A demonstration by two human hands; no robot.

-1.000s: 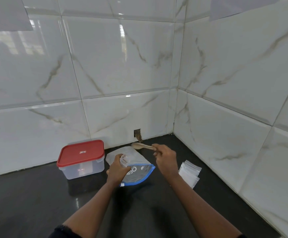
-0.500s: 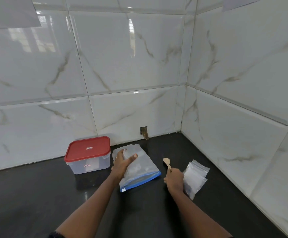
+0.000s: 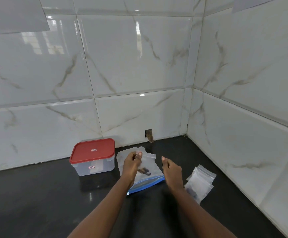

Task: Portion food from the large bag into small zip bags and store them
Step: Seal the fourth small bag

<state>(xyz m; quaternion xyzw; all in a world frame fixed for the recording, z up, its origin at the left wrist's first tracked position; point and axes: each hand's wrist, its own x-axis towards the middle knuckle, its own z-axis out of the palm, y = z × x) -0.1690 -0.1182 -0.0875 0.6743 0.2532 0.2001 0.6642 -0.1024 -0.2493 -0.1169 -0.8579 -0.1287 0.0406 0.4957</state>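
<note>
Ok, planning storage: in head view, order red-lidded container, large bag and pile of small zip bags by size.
1. large bag and red-lidded container, too alike to rank
2. pile of small zip bags

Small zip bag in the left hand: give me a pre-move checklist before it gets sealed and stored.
1. Grip: left hand pinches the small zip bag near its top. Ok.
2. Food in it: a dark piece shows through the plastic, but whether it sits in this bag or in the large bag lying behind it: cannot tell.
3. Small bag's zip shut: cannot tell.
4. Right hand free to help seal: holds nothing. Ok.
5. Container ready to receive: red lid is on. Not ok.
6. Spare small bags at hand, right of the right hand. Ok.
</note>
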